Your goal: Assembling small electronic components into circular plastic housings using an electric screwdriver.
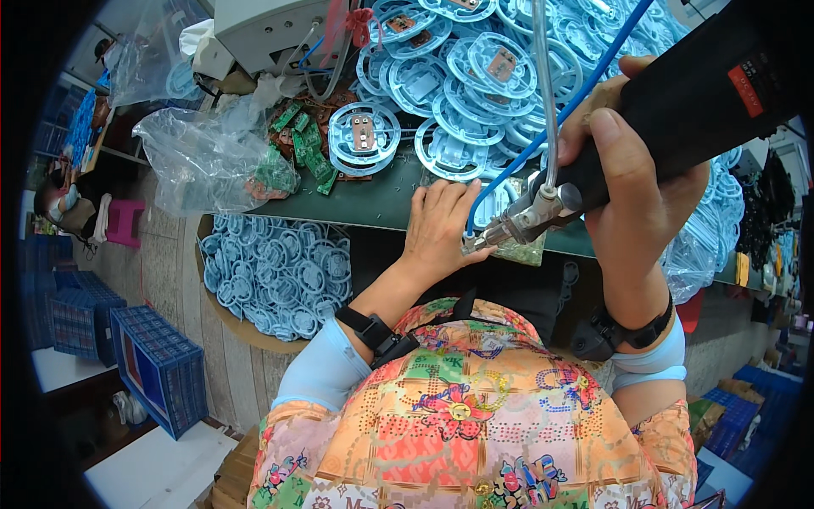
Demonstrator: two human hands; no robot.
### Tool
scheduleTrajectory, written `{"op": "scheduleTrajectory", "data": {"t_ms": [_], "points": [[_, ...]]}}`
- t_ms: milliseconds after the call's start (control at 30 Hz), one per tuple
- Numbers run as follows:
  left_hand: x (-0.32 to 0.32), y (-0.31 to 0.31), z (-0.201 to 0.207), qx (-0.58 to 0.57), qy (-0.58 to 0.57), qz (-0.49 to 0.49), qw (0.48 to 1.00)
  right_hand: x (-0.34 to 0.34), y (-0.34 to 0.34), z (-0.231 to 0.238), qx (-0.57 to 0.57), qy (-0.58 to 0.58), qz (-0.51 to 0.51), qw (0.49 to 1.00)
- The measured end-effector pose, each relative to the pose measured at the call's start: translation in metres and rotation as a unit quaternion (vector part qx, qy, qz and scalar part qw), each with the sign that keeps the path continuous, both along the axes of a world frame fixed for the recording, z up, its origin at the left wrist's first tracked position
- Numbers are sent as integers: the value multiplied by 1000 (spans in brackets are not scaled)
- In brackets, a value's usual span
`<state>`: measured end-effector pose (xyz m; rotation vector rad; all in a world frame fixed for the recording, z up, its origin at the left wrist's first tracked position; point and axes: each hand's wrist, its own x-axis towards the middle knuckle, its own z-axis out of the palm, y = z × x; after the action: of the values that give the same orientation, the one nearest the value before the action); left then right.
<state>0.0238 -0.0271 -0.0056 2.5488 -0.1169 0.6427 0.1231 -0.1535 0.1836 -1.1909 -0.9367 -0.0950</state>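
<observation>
My right hand (638, 165) is wrapped round a thick black screwdriver (708, 93), a powered one, tilted down to the left. Its metal nose (509, 227) has a clear hose (549, 102) and a blue hose (585, 89) running to it. At the bench's front edge, my left hand (437, 222) lies bent over something, its thumb beside the screwdriver's tip. What those fingers press on is hidden. Just beyond them rests a light blue plastic ring part (454, 153). Another ring part (364, 138), with a brown circuit board in its middle, lies to the left.
Light blue ring parts (500, 68) heap up at the back. Loose green circuit boards (312, 153) and a clear plastic bag (199, 161) lie left on the dark green bench (352, 202). A grey box (267, 34) stands behind. Below left, a round container (275, 276) holds more blue parts.
</observation>
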Motion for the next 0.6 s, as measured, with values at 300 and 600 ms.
{"op": "scheduleTrajectory", "data": {"t_ms": [300,600], "points": [[2,3,4,-7,1,7,1000,2,2,-13,-19,35,-44,998],[5,6,4,-4,3,-30,1000,1,1,-10,-49,20,-46,998]]}}
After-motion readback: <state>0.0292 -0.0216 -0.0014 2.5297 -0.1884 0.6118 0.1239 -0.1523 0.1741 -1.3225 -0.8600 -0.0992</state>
